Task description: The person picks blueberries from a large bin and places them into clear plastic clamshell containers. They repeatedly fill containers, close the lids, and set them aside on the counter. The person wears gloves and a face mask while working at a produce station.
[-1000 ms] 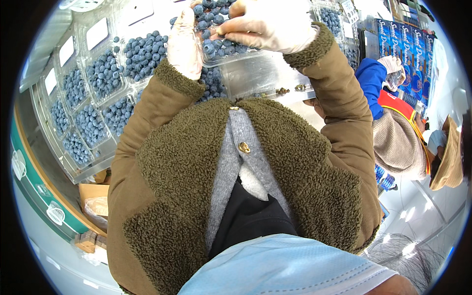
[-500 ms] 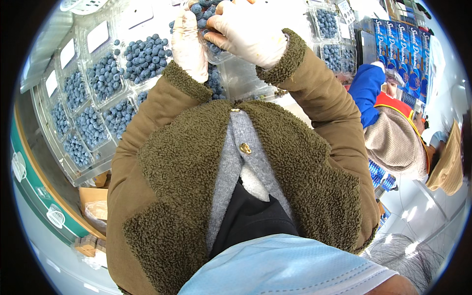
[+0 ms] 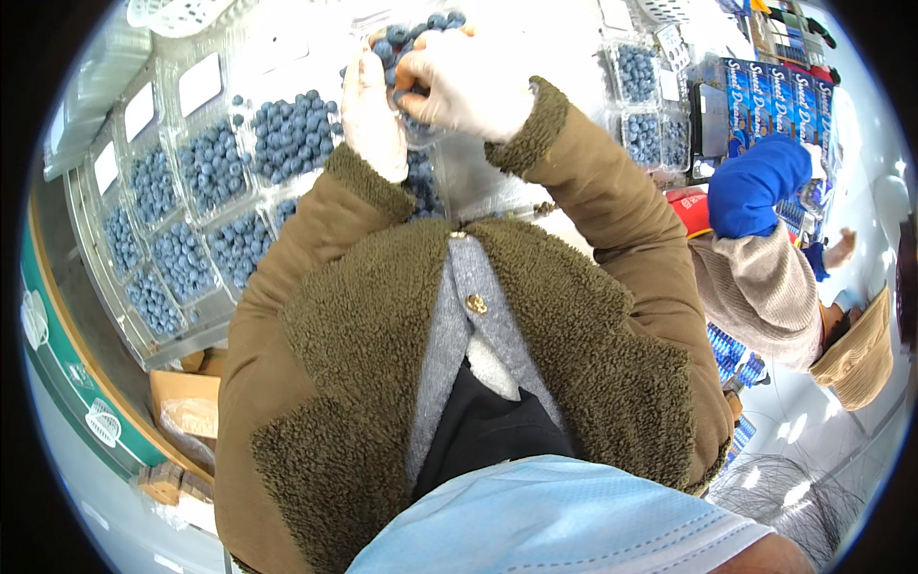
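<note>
Both of my hands, in whitish gloves, are at the top middle over a clear plastic punnet of blueberries [image 3: 396,38]. My left hand [image 3: 374,120] is upright along the punnet's left side, its fingers together and cupped against it. My right hand [image 3: 469,84] reaches in from the right with bent fingers closed at the berries; a dark blueberry [image 3: 413,95] shows by its fingertips. Strong glare washes out the far fingers and part of the punnet. Another blueberry punnet [image 3: 422,182] lies below my wrists.
Several filled blueberry punnets [image 3: 212,161] stand in a tray [image 3: 153,354] on the left, with lidded stacks [image 3: 91,115] behind. More punnets [image 3: 639,134] stand at right. A co-worker in blue sleeves [image 3: 755,187] is close by on the right, near blue boxes [image 3: 779,110]. A cardboard box [image 3: 182,397] sits lower left.
My right hand has shifted slightly down and left, its fingers drawn in closer to the berries. The whole view has tilted a little. The co-worker's blue sleeve has moved right.
</note>
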Tool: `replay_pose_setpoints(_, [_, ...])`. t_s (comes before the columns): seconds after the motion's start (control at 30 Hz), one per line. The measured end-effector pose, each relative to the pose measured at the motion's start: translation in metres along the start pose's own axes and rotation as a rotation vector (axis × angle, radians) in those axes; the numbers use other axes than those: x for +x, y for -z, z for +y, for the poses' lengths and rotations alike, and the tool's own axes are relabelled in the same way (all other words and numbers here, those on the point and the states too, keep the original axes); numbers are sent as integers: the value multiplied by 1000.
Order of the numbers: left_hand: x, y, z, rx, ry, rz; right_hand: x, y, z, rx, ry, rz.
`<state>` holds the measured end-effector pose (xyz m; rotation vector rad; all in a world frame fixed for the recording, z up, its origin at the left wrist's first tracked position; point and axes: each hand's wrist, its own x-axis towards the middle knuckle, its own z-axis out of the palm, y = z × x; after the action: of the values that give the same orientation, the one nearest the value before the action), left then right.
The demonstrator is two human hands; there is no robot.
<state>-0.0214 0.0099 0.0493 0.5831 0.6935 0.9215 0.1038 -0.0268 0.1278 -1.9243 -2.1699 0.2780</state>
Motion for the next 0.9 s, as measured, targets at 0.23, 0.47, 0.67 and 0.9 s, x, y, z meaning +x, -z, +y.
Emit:
replay_pose_setpoints(0.23, [4,-6,11,-230,110,-43,3,14,-2,-43,-26,-31])
replay_pose_setpoints(0.47, [21,2,9,44,24,-38,53,86,63,-30,-153,383])
replay_pose_setpoints(0.67, [16,-2,16,-79,105,-159,48,108,115,60,-204,710])
replay_pose_setpoints(0.9, [7,-8,27,89,141,-272,-34,-12,97,1251,-612,516])
